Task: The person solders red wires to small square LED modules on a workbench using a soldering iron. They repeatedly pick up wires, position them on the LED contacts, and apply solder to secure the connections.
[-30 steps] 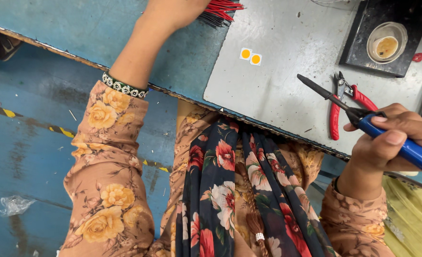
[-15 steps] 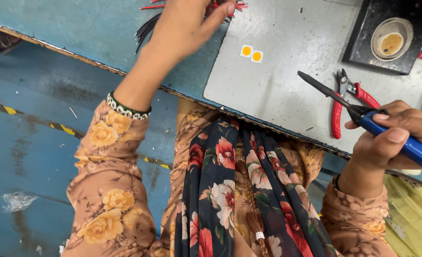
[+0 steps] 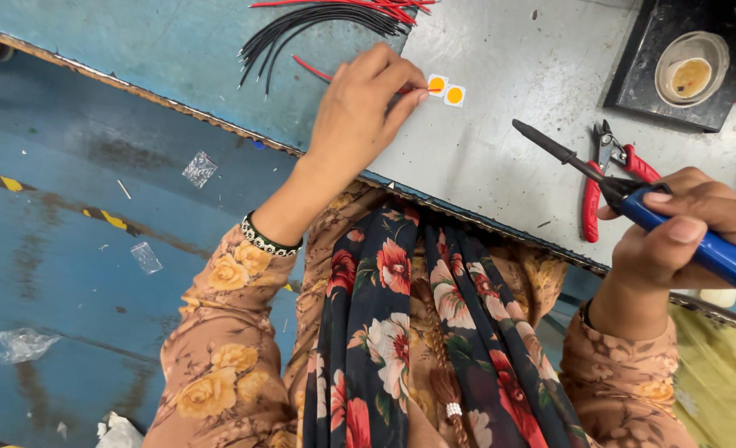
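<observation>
My left hand (image 3: pixel 364 104) pinches a thin red wire (image 3: pixel 311 69) and holds its end against the left one of two small white square chips with yellow discs (image 3: pixel 446 89) on the grey metal sheet (image 3: pixel 509 149). My right hand (image 3: pixel 683 224) grips a blue-handled soldering iron (image 3: pixel 633 203); its black tip points up-left and hovers above the sheet, well right of the chips.
A bundle of black and red wires (image 3: pixel 326 21) lies at the bench's far edge. Red-handled cutters (image 3: pixel 604 170) lie beside the iron. A black tray with a round tin (image 3: pixel 689 70) sits at top right. The blue floor with plastic scraps (image 3: pixel 198 168) is at left.
My left hand came down from the wire bundle with a red wire and set it at the chips. My right hand with the iron stayed nearly still.
</observation>
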